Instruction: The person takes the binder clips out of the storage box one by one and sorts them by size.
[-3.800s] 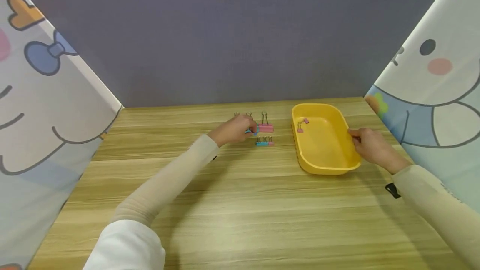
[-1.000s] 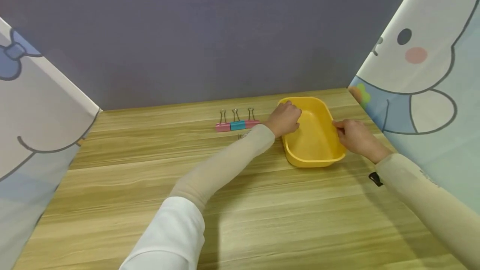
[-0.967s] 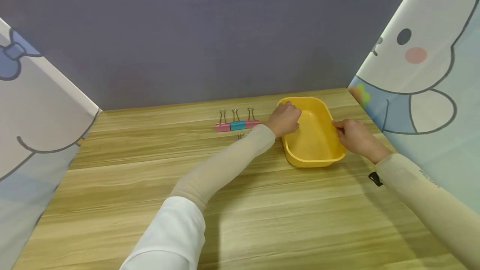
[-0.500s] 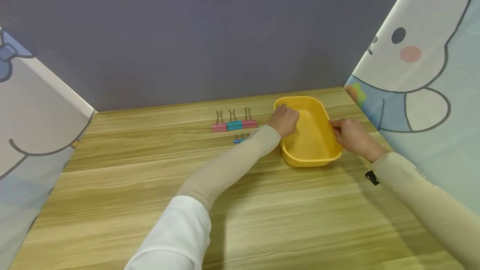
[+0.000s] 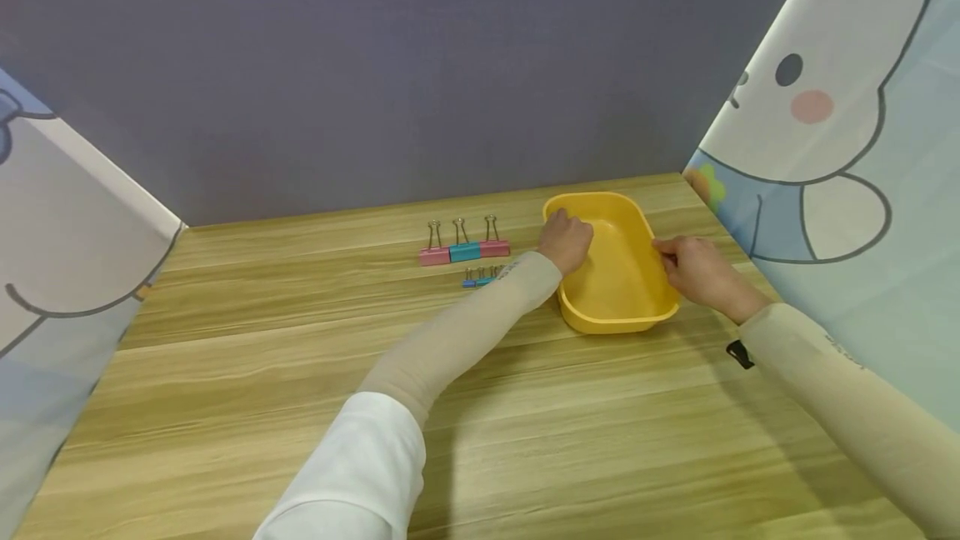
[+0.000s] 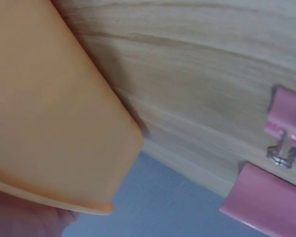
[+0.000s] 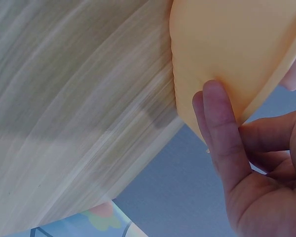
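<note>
My left hand (image 5: 567, 242) is over the left rim of a yellow plastic basket (image 5: 611, 327), back of the hand up. Its fingertips are hidden in the head view; the left wrist view catches part of that hand (image 6: 24, 219) behind the basket's rim. I cannot tell what it holds. My right hand (image 5: 697, 269) pinches the opposite rim, its fingers lying along the outer wall in the right wrist view. Left of the basket stand three large binder clips (image 5: 465, 252), pink, teal and pink, handles up. Nearer me is a row of small binder clips (image 5: 482, 282), partly covered by my left forearm.
A grey wall panel (image 5: 420, 82) rises behind the wooden table (image 5: 262, 407). Printed cartoon panels (image 5: 825, 140) flank both sides. A small black item (image 5: 740, 354) lies by my right forearm.
My left hand has gone from the binder clips to the basket and stays there over the last second. My right hand keeps its grip on the rim. The head view has shifted slightly.
</note>
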The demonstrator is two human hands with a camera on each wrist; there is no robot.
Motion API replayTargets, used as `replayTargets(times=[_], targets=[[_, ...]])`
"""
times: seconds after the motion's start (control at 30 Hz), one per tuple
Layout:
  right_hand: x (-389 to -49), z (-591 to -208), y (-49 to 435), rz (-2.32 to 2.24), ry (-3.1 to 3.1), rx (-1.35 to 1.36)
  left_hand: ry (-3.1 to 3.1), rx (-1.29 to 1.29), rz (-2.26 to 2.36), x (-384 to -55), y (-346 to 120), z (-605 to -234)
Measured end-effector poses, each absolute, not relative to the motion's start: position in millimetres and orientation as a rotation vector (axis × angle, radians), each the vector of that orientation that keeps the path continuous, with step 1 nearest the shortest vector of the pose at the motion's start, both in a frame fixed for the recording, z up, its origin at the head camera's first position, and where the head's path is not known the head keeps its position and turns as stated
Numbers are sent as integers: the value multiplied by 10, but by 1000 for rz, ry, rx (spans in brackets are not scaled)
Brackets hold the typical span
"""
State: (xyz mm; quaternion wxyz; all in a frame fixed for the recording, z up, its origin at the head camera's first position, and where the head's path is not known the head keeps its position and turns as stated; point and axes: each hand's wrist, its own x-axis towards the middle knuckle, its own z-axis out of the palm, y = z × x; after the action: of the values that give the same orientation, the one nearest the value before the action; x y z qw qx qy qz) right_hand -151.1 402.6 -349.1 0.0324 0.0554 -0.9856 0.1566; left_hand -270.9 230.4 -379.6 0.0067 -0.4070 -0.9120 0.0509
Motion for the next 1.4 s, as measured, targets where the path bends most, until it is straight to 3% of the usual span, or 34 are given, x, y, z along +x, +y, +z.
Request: replayTargets(times=[0.37, 1.4], targets=[[-1510, -3472, 4055, 500, -3059, 165, -2913, -1232, 249, -2700, 2371, -3809], [-1505, -3462, 4011, 508, -3082, 140, -2589, -1543, -174, -2734, 2208, -3595]])
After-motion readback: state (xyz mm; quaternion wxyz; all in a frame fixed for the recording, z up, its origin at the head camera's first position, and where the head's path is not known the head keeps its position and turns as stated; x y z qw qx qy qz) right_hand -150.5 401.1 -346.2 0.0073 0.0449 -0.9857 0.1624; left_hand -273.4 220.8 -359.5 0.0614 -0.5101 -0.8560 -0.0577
